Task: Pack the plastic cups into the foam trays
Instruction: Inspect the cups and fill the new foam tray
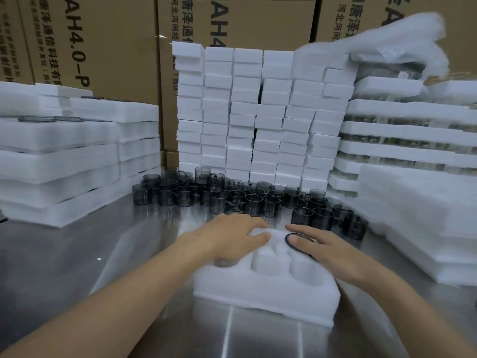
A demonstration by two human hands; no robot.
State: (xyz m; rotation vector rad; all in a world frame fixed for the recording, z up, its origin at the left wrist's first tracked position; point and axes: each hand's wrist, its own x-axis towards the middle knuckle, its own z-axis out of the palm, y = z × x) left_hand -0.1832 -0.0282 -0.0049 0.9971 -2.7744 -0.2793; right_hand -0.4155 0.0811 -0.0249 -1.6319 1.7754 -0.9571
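White foam is filling most of what we are looking at; the foam tray (265, 295) is lying on the steel table (103, 254) at six o'clock, and we are steadying its far left corner with our left hand (232, 239), fingers flat and spread, holding nothing; our right hand (327, 248) is lying with straight fingers over the dark rim of a smoky plastic cup (289, 242) that is sitting in the tray's far right well, pressing rather than gripping, as far as we are judging it; two nearer wells (307, 276) are showing empty, and what is lying under the left palm we cannot tell; the loose cups (232, 197) are standing upright in a crowd beyond the tray, running from eleven round to two o'clock; the closest are standing just beyond the right fingertips at about one o'clock, so the right hand is looking the nearer for the coming reach; their axes are running vertical, matching the wells, so we are expecting a plain lift and lowering with no turning.
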